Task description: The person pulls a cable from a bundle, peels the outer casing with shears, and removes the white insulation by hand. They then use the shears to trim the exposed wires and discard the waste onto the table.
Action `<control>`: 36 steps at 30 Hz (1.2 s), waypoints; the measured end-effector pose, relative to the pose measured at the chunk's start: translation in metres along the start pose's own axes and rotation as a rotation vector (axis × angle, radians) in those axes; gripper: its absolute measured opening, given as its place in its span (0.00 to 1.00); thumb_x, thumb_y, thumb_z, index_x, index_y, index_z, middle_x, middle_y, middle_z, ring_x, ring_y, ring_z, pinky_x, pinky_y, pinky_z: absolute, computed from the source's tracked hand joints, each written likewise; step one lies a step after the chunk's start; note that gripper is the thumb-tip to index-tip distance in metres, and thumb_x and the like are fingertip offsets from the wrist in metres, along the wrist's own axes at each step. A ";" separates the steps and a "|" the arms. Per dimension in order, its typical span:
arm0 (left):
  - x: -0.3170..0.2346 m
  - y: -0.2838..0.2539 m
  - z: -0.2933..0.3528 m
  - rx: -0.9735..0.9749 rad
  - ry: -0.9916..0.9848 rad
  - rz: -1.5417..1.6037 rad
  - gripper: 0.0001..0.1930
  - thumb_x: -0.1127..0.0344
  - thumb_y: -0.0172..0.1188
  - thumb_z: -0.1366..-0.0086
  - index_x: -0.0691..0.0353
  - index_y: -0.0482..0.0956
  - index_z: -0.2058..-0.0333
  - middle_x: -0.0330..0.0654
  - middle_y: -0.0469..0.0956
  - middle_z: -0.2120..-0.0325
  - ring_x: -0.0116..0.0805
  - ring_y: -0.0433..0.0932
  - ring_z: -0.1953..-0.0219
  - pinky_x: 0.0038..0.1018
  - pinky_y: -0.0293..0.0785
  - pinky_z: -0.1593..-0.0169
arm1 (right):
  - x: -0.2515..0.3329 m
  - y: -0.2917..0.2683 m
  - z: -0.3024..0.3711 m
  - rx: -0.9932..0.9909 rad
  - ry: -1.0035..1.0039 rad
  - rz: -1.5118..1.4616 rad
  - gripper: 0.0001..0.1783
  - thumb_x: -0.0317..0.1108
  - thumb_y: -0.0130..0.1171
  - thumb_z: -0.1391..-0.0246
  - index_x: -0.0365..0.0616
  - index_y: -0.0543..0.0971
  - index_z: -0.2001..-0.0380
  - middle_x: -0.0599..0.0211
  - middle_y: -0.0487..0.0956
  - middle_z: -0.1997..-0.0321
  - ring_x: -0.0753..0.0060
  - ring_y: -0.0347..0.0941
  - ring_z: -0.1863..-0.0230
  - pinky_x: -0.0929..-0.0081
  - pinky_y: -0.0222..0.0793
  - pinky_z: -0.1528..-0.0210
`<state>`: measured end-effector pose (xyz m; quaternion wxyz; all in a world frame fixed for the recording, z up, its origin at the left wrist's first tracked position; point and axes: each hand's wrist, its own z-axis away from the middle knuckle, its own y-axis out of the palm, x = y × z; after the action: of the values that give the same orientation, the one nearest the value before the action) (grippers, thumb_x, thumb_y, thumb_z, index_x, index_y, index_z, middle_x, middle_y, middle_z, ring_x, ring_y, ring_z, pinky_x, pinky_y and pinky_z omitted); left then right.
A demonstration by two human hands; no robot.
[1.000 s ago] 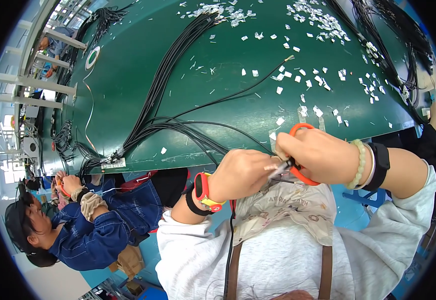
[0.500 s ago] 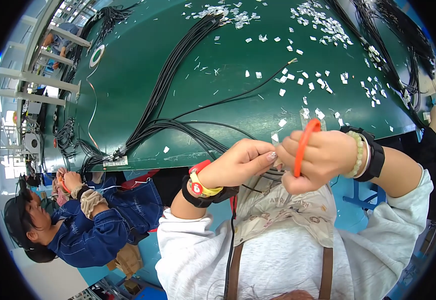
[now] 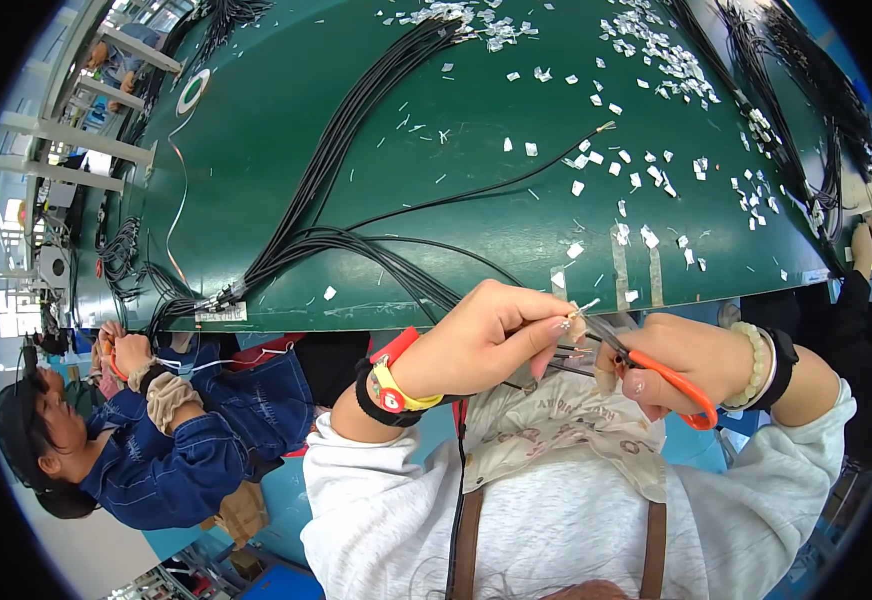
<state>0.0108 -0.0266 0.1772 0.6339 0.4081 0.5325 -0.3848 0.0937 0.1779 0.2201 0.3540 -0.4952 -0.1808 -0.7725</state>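
At the table's near edge my left hand pinches the end of a black cable, with pale stripped strands poking up past the fingertips. My right hand grips a pair of scissors by the orange handles. Their dark blades point left at the cable end, close to my left fingertips; whether they touch it I cannot tell. A few more black cable ends with bare copper tips show just under my left hand. The bundle of black cables runs from the table toward my left hand.
White scraps lie scattered over the green table. One cable lies apart from the bundle. A tape roll sits at the left. A co-worker in denim works at my left. More cables lie along the right.
My right hand has turned and moved right and down, away from my left fingers. The scissors' blades now show, pointing at the cable end, and the left fingertips have parted from the right hand.
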 end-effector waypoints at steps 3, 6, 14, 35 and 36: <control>-0.004 0.001 0.001 -0.005 0.009 -0.109 0.09 0.75 0.46 0.38 0.69 0.76 0.65 0.37 0.75 0.81 0.20 0.70 0.83 0.17 0.65 0.78 | 0.003 0.000 0.001 0.033 0.056 0.014 0.24 0.51 0.36 0.45 0.39 0.68 0.70 0.66 0.72 0.89 0.71 0.73 0.85 0.78 0.67 0.81; -0.004 0.002 0.001 -0.012 0.020 -0.137 0.09 0.76 0.47 0.39 0.69 0.76 0.65 0.39 0.76 0.81 0.21 0.71 0.84 0.18 0.66 0.79 | 0.004 0.000 0.002 0.045 0.077 0.053 0.23 0.51 0.35 0.44 0.39 0.68 0.71 0.67 0.72 0.89 0.71 0.72 0.86 0.78 0.67 0.82; -0.011 0.006 0.005 -0.054 0.078 -0.321 0.08 0.77 0.50 0.43 0.68 0.77 0.66 0.42 0.76 0.81 0.23 0.73 0.84 0.19 0.67 0.80 | 0.008 -0.007 0.003 0.167 0.113 -0.019 0.27 0.54 0.32 0.43 0.38 0.67 0.72 0.67 0.72 0.89 0.73 0.70 0.87 0.78 0.66 0.82; 0.016 0.036 0.012 -0.457 0.307 -0.945 0.06 0.74 0.59 0.50 0.65 0.76 0.71 0.44 0.75 0.82 0.38 0.74 0.83 0.26 0.68 0.80 | -0.028 0.014 0.009 -0.200 -0.142 0.075 0.34 0.64 0.51 0.57 0.38 0.69 0.71 0.69 0.65 0.91 0.70 0.64 0.89 0.74 0.59 0.84; 0.013 0.037 0.012 -0.458 0.308 -0.939 0.06 0.74 0.59 0.50 0.65 0.76 0.71 0.44 0.75 0.82 0.38 0.74 0.83 0.26 0.68 0.80 | -0.028 0.017 0.010 -0.199 -0.136 0.076 0.34 0.64 0.51 0.57 0.38 0.69 0.71 0.69 0.65 0.91 0.70 0.64 0.89 0.74 0.59 0.84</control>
<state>0.0512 -0.0246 0.1692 0.3812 0.0294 0.8144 -0.4365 0.1200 0.1829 0.1988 0.3192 -0.5858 -0.1079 -0.7371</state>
